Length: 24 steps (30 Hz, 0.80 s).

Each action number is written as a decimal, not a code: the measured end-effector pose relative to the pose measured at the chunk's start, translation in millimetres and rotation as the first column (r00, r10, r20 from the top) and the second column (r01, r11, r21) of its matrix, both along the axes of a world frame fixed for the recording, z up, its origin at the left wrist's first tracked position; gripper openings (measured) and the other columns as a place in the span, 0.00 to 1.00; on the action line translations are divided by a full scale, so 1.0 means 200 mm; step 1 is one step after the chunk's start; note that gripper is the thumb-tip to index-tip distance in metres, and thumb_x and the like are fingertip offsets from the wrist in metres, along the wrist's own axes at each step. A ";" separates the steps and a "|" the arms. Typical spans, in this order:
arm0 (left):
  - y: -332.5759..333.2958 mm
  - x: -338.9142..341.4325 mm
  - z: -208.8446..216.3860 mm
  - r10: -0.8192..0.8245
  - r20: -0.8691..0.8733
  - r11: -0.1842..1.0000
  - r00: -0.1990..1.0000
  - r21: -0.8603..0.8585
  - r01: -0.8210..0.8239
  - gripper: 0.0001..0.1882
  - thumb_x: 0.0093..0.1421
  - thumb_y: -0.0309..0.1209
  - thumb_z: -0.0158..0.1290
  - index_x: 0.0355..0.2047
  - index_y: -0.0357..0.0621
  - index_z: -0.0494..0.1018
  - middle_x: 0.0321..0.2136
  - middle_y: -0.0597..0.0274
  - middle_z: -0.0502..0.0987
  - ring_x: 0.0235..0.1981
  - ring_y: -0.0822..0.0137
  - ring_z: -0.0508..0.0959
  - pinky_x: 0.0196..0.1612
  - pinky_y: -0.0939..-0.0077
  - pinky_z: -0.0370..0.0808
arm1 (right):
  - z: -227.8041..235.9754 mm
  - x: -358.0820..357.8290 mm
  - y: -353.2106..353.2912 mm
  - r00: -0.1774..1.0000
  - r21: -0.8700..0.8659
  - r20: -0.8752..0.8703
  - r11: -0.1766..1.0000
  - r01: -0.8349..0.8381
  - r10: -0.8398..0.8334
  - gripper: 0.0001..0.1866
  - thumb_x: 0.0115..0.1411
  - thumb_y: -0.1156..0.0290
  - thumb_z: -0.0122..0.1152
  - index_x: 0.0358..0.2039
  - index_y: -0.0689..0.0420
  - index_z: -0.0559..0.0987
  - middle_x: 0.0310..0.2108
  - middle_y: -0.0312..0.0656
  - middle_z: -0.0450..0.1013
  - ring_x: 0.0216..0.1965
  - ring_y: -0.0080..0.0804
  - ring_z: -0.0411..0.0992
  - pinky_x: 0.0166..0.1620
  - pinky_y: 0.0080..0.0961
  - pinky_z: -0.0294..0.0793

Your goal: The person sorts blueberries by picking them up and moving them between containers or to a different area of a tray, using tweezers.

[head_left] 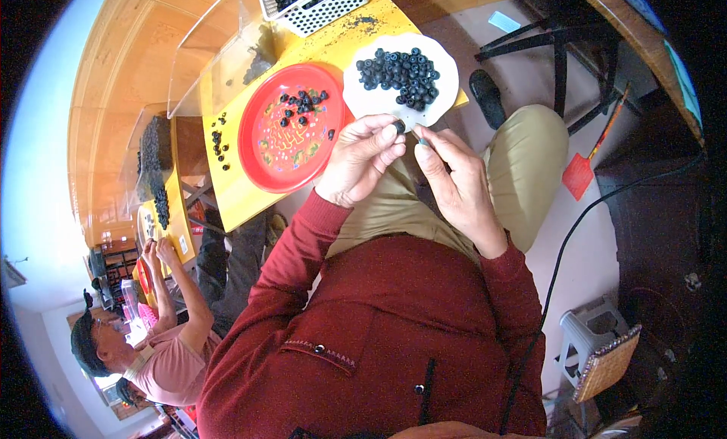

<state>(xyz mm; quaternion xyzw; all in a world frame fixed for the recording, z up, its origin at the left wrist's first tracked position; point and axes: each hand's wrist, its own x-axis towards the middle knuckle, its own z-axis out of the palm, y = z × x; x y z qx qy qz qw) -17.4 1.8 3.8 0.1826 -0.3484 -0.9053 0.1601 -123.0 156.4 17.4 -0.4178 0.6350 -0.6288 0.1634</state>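
Observation:
My left hand (354,157) pinches a small dark round bead (399,127) between thumb and fingertips, close to the near edge of a white scalloped plate (450,83). Just beside it, my right hand (456,174) is closed on a slender tool (421,140); only its small tip shows, so its exact kind is unclear. A cluster of dark beads (397,71) lies on the white plate. To the left of it, a red round tray (254,140) with a printed floral pattern carries several more dark beads (303,106).
The yellow table (235,196) also bears loose beads (217,143) and a white perforated basket (322,13) of dark pieces. At left, a co-worker (170,348) sits at another table. A grey stool (594,329), a black cable (564,261) and a red swatter (579,176) are at right.

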 end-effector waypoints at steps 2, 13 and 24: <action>0.01 0.00 0.00 -0.017 -0.010 1.000 1.000 -0.008 0.017 0.10 0.60 0.21 0.53 0.43 0.37 0.74 0.37 0.56 0.78 0.37 0.66 0.80 0.42 0.75 0.80 | -0.02 0.00 -0.01 1.000 -0.039 -0.012 0.999 -0.003 0.003 0.16 0.64 0.69 0.54 0.46 0.68 0.75 0.34 0.48 0.73 0.34 0.35 0.73 0.37 0.26 0.71; 0.06 -0.01 0.03 -0.091 -0.093 0.993 0.991 -0.080 0.083 0.08 0.61 0.22 0.52 0.41 0.37 0.73 0.37 0.56 0.78 0.39 0.66 0.79 0.43 0.73 0.80 | 0.00 -0.01 0.03 0.997 -0.105 -0.071 0.994 -0.031 0.023 0.15 0.61 0.70 0.59 0.45 0.66 0.76 0.32 0.47 0.74 0.30 0.32 0.73 0.34 0.24 0.71; 0.11 0.00 0.07 -0.084 -0.092 0.989 0.992 -0.131 0.071 0.07 0.61 0.23 0.52 0.40 0.37 0.74 0.35 0.58 0.78 0.35 0.70 0.77 0.40 0.75 0.79 | 0.02 -0.02 0.07 0.998 -0.125 -0.046 0.990 -0.058 0.053 0.12 0.61 0.72 0.57 0.44 0.64 0.77 0.31 0.48 0.73 0.32 0.40 0.74 0.35 0.30 0.72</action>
